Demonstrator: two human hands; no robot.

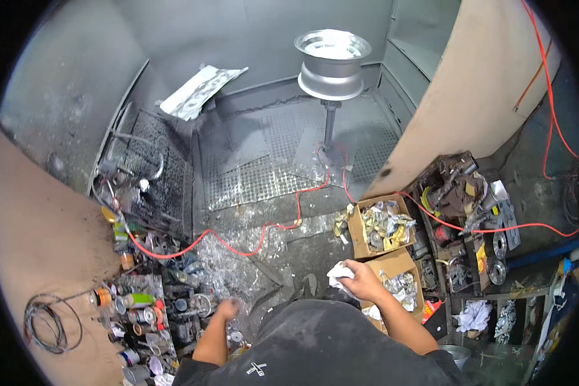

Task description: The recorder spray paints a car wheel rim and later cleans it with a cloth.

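Note:
My right hand (361,280) is closed on a crumpled white wipe (338,273), held in front of my body beside the cardboard boxes; whether it is cloth or paper I cannot tell. My left hand (227,310) hangs low by the crowded cans and cups on the left; its fingers are smeared, and nothing can be made out in them. Farther off, a silver wheel rim (331,82) lies flat on top of an upright post stand (329,122) in a grey-walled booth.
A red hose (251,243) snakes across the floor. Two cardboard boxes of crumpled paper, one farther (356,237) and one nearer (402,262), stand to the right. Cans and cups (138,315) crowd the left. Metal parts (453,186) pile up at the right; a white-grey panel (199,93) leans at the back.

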